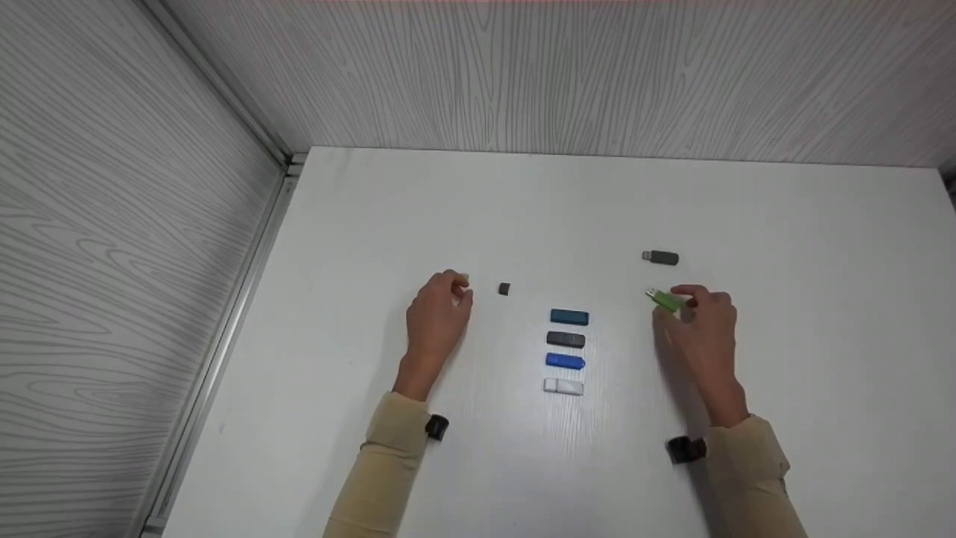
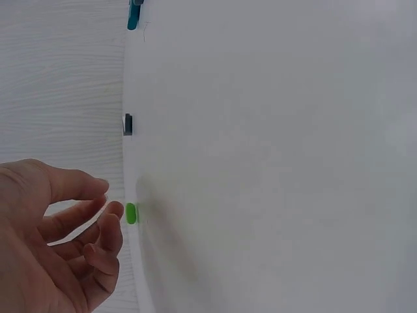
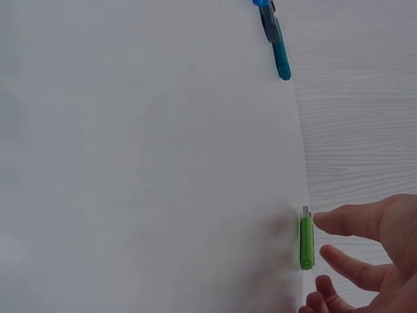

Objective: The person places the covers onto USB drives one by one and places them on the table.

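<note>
A green USB stick [image 1: 665, 300] with its metal plug bare lies by my right hand [image 1: 702, 321]. The thumb and fingers are spread around it; in the right wrist view, gaps show between them and the green stick [image 3: 307, 242]. My left hand [image 1: 439, 314] is at the left, its fingers loosely bent. Just beyond its fingertips, a small green cap [image 2: 131, 213] stands on the table, apart from them in the left wrist view. A dark cap [image 1: 504, 289] sits to the right of that hand. Behind the green stick lies a black USB stick [image 1: 662, 258], its plug bare.
Between the hands, a column of capped USB sticks lies on the white table [image 1: 478, 202]: teal [image 1: 570, 317], black [image 1: 566, 340], blue [image 1: 565, 361] and white [image 1: 564, 386]. Wood-grain panels [image 1: 523, 75] rise behind and at the left.
</note>
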A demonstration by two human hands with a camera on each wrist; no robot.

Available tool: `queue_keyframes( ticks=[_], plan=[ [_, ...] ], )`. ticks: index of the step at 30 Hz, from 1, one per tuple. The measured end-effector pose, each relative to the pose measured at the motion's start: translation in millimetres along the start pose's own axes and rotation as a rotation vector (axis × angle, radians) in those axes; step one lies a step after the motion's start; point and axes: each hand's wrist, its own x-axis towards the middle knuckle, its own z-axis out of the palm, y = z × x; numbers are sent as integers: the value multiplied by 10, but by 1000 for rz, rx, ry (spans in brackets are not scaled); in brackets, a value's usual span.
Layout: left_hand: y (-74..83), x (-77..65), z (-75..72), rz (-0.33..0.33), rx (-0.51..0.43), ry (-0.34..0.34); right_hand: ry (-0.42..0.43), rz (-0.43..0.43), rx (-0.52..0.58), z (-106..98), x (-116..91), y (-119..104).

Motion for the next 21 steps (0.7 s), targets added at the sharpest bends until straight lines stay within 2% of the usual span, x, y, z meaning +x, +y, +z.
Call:
queue_keyframes(
  ticks=[8,15,21],
  plan=[
    [-23,33,-13,-33,25,29,-52,30,0,3,14,30],
    [-10,87,-26,-75,45,23,-68,36,1,-9,25,27],
    [2,117,-24,-72,43,23,-77,40,5,-16,26,35]
  ],
)
